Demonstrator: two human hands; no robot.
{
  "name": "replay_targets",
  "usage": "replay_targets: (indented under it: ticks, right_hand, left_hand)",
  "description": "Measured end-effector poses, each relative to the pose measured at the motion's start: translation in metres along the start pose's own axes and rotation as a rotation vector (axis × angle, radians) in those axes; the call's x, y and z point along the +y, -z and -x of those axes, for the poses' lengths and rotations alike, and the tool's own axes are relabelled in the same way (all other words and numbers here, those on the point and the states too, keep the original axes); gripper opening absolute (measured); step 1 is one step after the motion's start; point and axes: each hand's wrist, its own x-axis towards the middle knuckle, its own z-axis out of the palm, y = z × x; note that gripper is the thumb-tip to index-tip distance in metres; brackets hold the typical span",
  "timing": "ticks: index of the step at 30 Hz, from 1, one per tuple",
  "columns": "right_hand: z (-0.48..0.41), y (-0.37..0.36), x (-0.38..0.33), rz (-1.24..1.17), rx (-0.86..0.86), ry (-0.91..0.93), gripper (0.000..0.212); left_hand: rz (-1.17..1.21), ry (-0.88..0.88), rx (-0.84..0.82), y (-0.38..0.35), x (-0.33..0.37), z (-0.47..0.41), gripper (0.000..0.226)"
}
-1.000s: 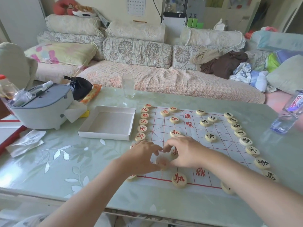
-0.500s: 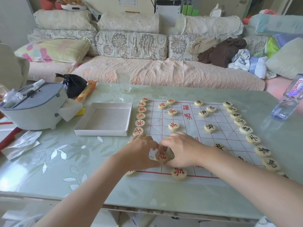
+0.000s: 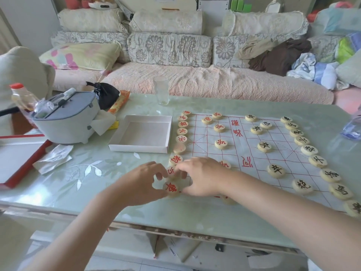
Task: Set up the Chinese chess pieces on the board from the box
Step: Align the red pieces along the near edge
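1. Nearby, a white box sits open on the table, just beside the left edge of the board. Left of the box stand a grey appliance and a black bag. A drinking glass stands beyond the board, a plastic bottle lies at the far right, and a sofa runs behind the table.
2. A row of red pieces runs down the board's left edge and a row of black pieces down its right edge, with more of both colours set further in on the grid. Both forearms reach over the near table edge, and the right one hides part of the board's near edge.
3. One red piece lies face up at the board's near left corner, between the two hands. Just beyond it, a neighbouring piece is half hidden under fingertips.
4. On the left hand the fingers are curled, with the thumb on the near side of the red piece and the forefinger on its far side, pinching its left rim.
5. On the right hand the fingers are bent and close together. The thumb seems to rest against the red piece's right rim, and the fingertips reach over the neighbouring piece. Through the blur I cannot tell whether this hand grips or only touches.
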Motion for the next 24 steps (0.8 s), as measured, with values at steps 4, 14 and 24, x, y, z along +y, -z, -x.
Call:
replay_targets:
  ticks: [4, 14, 24]
  right_hand:
    - [-0.004, -0.005, -0.006, 0.015, 0.04, -0.006, 0.036]
    - [-0.046, 0.002, 0.008, 0.151, -0.072, -0.018, 0.052]
    - [-0.055, 0.007, 0.011, 0.064, -0.154, 0.036, 0.056]
  left_hand:
    - [-0.042, -0.012, 0.064, -0.011, -0.002, 0.012, 0.043]
    - [-0.001, 0.054, 0.16, -0.018, 0.007, 0.01, 0.046]
    - [0.018, 0.079, 0.09, -0.015, 0.004, 0.008, 0.051]
